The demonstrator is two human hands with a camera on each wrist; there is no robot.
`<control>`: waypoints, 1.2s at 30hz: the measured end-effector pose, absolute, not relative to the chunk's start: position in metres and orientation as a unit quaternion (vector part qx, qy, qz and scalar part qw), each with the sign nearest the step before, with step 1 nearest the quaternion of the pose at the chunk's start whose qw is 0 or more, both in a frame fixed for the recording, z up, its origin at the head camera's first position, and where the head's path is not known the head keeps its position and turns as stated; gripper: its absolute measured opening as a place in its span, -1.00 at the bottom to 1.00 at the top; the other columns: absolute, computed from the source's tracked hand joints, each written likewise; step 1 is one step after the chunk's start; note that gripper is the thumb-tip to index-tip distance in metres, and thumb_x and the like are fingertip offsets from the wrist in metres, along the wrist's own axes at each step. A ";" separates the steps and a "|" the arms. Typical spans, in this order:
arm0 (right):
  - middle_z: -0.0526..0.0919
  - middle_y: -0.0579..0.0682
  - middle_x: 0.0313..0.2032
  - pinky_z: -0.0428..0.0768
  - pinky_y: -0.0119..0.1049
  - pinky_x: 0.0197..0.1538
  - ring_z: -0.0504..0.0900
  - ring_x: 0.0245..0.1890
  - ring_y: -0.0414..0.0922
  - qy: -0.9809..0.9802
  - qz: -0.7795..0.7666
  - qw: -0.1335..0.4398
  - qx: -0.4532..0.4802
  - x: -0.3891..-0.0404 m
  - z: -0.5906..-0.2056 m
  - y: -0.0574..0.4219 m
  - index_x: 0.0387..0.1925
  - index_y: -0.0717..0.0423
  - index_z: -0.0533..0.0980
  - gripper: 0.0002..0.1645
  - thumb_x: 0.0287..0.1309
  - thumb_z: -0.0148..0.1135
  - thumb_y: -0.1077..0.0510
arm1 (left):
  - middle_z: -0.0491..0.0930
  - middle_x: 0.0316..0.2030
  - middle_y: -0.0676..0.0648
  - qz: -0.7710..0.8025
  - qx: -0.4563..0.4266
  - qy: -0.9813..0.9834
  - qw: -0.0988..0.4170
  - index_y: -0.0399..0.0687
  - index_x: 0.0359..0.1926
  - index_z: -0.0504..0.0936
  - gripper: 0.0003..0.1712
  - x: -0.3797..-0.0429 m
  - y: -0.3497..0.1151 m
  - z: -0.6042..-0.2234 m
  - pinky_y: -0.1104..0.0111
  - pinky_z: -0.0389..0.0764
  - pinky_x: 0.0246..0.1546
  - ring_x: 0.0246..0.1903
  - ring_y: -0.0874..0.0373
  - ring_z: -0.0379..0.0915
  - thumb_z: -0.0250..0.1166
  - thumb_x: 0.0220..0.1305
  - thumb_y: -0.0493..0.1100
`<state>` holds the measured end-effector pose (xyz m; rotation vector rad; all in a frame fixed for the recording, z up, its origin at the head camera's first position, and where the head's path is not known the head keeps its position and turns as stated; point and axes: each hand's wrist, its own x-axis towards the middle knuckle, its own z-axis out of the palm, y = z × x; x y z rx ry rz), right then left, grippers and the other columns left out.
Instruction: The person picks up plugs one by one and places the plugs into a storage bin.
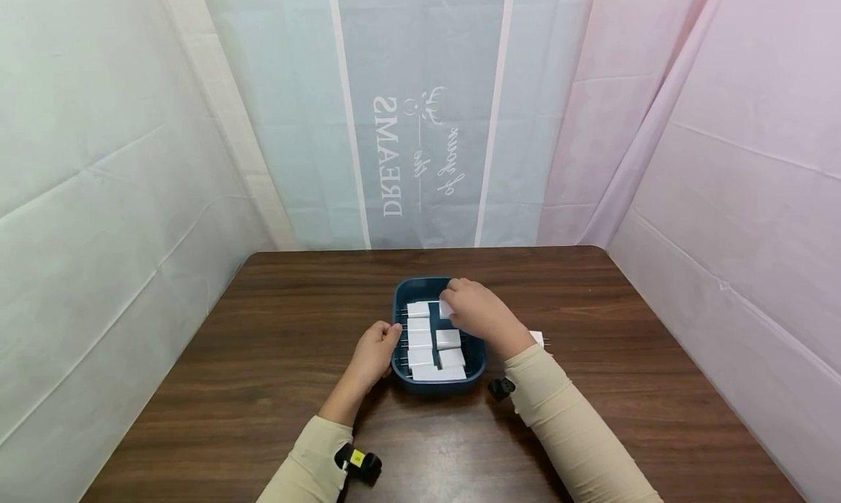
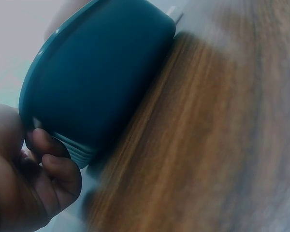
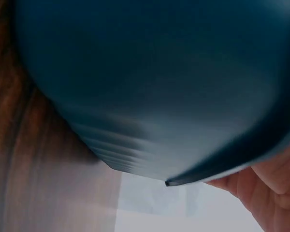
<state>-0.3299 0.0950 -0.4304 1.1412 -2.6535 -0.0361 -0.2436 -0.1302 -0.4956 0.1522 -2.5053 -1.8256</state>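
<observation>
A dark blue rectangular plastic bin (image 1: 476, 375) stands on the table in front of me. Inside, several white blocks (image 1: 419, 340) with thin metal prongs, like power plugs, lie in two columns, with more along the near end. My left hand (image 1: 374, 353) grips the bin's left rim, fingers curled against the wall; the left wrist view shows the bin's outer side (image 2: 101, 72). Over the far right part of the bin, my right hand (image 1: 479, 309) pinches a white block (image 1: 445, 310), its fingertips partly covering it. In the right wrist view the bin wall (image 3: 150, 96) hides most of that hand (image 3: 275, 193).
Another white pronged block (image 1: 538, 338) lies on the brown wooden table (image 1: 282, 328), right of the bin and partly behind my right wrist. White cloth walls (image 1: 118, 160) stand at both sides, and a printed blue-grey curtain (image 1: 420, 50) hangs behind the table.
</observation>
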 end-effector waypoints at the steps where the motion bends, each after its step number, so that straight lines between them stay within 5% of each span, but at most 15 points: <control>1: 0.66 0.02 -0.06 0.66 -0.24 0.05 0.61 -0.07 -0.10 -0.912 -0.013 0.123 0.391 -0.329 -0.431 0.094 0.03 0.10 0.67 -0.62 0.18 0.48 0.13 | 0.34 -0.64 -0.02 -0.588 0.049 -0.807 0.019 -0.17 -0.25 0.45 -0.61 -0.244 -0.130 -0.496 0.42 0.33 -0.77 -0.78 0.16 0.25 0.08 0.59 0.07; 36: 0.66 0.05 0.01 0.68 -0.22 0.08 0.63 -0.04 -0.08 -0.921 -0.031 0.057 0.384 -0.332 -0.450 0.086 0.08 0.09 0.67 -0.63 0.26 0.43 0.12 | 0.35 -0.62 -0.01 -0.588 0.056 -0.807 0.013 -0.15 -0.24 0.46 -0.61 -0.242 -0.130 -0.495 0.42 0.34 -0.76 -0.77 0.15 0.26 0.08 0.58 0.09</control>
